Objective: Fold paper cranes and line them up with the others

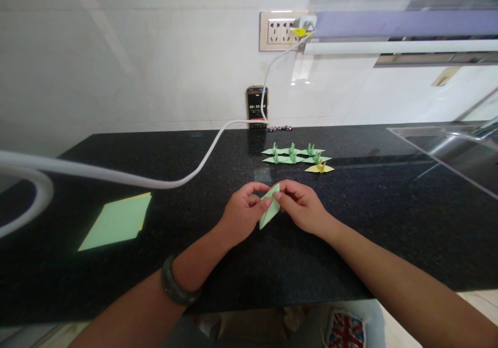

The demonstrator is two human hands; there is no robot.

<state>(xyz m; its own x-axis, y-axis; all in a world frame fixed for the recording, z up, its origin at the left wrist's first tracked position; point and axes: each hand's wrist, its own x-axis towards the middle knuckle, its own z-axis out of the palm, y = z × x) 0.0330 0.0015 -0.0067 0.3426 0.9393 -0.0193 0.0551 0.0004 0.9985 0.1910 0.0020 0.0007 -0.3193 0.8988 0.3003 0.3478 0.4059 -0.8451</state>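
A piece of light green origami paper, folded into a narrow diamond, is held up just above the black counter. My left hand pinches its left side, thumb on the front face. My right hand grips the upper right edge between thumb and fingers. The fingertips behind the paper are partly hidden. Beyond my hands stand several folded green paper cranes in two rows, with one yellow paper crane in front of them at the right.
Green and yellow paper sheets lie stacked at the left. A white cable arcs across the left side to the wall socket. A phone showing a timer leans on the wall. A metal sink is at the right.
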